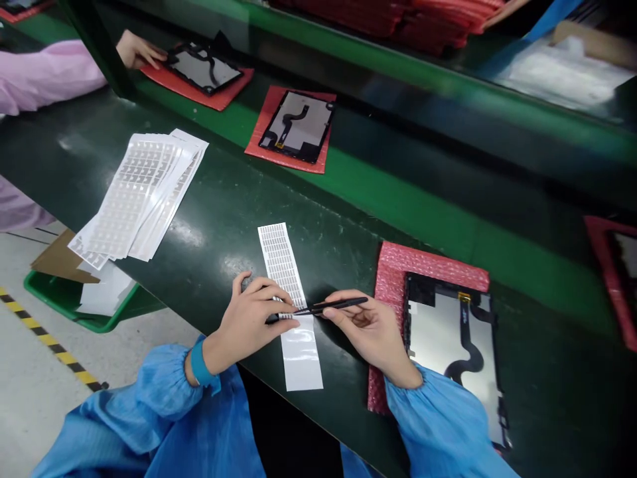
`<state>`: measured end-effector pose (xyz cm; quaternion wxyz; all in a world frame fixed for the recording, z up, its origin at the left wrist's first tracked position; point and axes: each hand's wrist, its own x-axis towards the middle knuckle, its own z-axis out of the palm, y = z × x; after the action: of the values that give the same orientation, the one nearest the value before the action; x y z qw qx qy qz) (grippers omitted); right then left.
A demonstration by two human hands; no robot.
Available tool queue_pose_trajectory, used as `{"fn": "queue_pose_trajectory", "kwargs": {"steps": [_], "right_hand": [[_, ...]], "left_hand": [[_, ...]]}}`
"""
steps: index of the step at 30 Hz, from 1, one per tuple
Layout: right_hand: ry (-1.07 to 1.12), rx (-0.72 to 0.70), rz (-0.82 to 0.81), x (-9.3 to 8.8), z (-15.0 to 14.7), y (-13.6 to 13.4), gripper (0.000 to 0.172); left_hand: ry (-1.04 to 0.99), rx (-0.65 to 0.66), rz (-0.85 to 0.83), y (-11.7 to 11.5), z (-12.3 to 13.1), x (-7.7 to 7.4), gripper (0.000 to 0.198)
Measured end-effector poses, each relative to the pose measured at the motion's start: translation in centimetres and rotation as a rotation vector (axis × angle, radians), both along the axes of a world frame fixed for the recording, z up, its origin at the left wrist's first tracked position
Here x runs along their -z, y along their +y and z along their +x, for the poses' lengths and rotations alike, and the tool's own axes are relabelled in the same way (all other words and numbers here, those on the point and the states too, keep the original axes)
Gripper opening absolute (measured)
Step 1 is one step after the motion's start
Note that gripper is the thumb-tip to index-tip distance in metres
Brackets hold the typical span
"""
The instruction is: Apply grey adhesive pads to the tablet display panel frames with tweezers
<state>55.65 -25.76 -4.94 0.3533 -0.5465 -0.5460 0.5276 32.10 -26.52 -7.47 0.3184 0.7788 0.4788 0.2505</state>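
Fingers of the left hand [249, 325] sit close together, curled over a white strip [281, 265] of tiny labels and clamping it against the thumb. The strip lies flat on the dark green bench [219, 186] and runs out from under those fingers both ways: label rows away from the person, a glossy bare length [301, 352] toward them. Fingers of the right hand [371, 335] pinch black tweezers [338, 305], whose tips reach the strip just beside the left fingertips. Right of that hand, a red bubble pad [428, 275] carries a screen panel [450, 332] with a black ribbon cable [470, 358]. Farther off lie a fanned stack of label sheets [139, 192], another panel [298, 126] on a red pad [256, 149], and a co-worker's hand [139, 50] beside a third panel [204, 70].
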Motion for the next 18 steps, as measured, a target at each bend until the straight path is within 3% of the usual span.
{"fn": "queue_pose_trajectory", "kwargs": {"steps": [14,18], "right_hand": [[0.001,0.017,-0.027,0.3,-0.1,0.1,0.027],[0.022,0.173,0.028,-1.7,4.7,1.0,0.032]], "left_hand": [[-0.039,-0.029,0.001,0.2,0.4,0.2,0.012],[-0.018,0.113,0.072,1.4,0.9,-0.2,0.016]]}}
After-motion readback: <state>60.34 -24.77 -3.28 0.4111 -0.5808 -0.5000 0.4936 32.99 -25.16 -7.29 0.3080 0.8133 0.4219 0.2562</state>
